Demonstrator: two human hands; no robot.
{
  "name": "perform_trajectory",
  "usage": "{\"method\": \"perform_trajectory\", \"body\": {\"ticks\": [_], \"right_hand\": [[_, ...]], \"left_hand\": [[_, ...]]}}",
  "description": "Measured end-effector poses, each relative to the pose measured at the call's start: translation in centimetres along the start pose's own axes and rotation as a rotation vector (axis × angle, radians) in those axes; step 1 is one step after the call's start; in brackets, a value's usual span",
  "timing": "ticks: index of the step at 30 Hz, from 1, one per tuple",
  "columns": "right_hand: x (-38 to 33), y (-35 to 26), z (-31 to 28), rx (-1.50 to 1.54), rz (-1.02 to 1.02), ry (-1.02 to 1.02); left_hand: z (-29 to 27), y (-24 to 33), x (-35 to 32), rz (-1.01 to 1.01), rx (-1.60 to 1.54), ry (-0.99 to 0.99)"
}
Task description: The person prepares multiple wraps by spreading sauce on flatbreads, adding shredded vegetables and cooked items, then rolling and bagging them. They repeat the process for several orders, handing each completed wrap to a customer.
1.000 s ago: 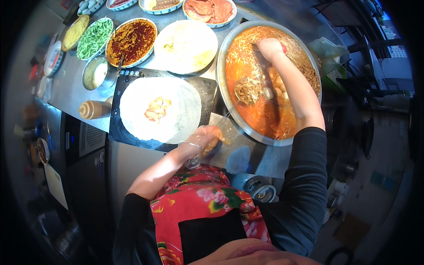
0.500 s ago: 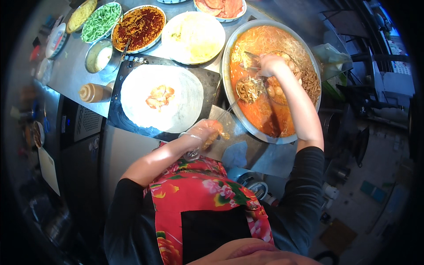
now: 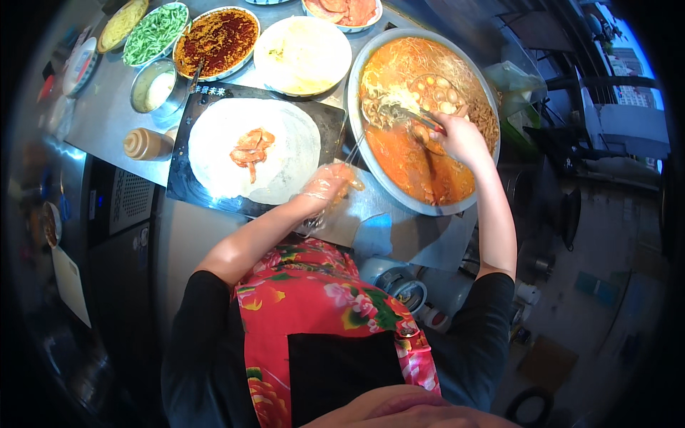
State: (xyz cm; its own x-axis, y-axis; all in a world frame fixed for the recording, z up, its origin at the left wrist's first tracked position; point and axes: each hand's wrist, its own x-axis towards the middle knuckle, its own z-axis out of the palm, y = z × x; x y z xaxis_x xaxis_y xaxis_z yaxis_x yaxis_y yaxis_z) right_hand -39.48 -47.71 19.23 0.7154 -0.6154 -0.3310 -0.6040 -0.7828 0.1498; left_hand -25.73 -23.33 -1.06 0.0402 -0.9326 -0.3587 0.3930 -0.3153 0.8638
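Observation:
My left hand [image 3: 330,184], in a clear plastic glove, closes round the thin wire handle of a strainer [image 3: 372,113]. The strainer's bowl hangs over the left side of a big pot [image 3: 352,107] of orange-red broth, with pale shreds in it. Tongs [image 3: 421,118] are gripped in my right hand [image 3: 460,135] above the broth, their tips among the shreds at the strainer. Left of the pot, a round white wrapper [image 3: 207,150] lies on a black board [image 3: 187,187]. Several reddish-brown slices [image 3: 252,148] sit at its middle.
Behind the board stand a plate of pale shreds [image 3: 303,55], a bowl of dark red chilli sauce [image 3: 217,41], green shreds [image 3: 155,33] and a metal pot [image 3: 151,89]. A sauce bottle [image 3: 146,144] is at the left. A bluish cloth [image 3: 372,232] lies near the front edge.
The strainer has shifted up and left in the pot, away from the middle broth. My right hand has drawn back toward me, and the tongs now reach left to the strainer.

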Motion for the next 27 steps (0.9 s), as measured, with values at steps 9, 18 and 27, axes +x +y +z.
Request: {"method": "perform_trajectory", "body": {"ticks": [9,18,27], "right_hand": [[-3.5,-5.9,9.8,0.167,0.291,0.351],[-3.8,-8.5,9.9,0.508,0.378,0.632],[-3.6,-8.6,11.6,0.513,0.337,0.741]], "left_hand": [[-0.4,3.9,-2.6,0.349,0.818,0.106],[-1.2,8.7,-4.6,0.573,0.897,0.082],[-0.7,9.0,-4.3,0.579,1.093,0.125]]}}
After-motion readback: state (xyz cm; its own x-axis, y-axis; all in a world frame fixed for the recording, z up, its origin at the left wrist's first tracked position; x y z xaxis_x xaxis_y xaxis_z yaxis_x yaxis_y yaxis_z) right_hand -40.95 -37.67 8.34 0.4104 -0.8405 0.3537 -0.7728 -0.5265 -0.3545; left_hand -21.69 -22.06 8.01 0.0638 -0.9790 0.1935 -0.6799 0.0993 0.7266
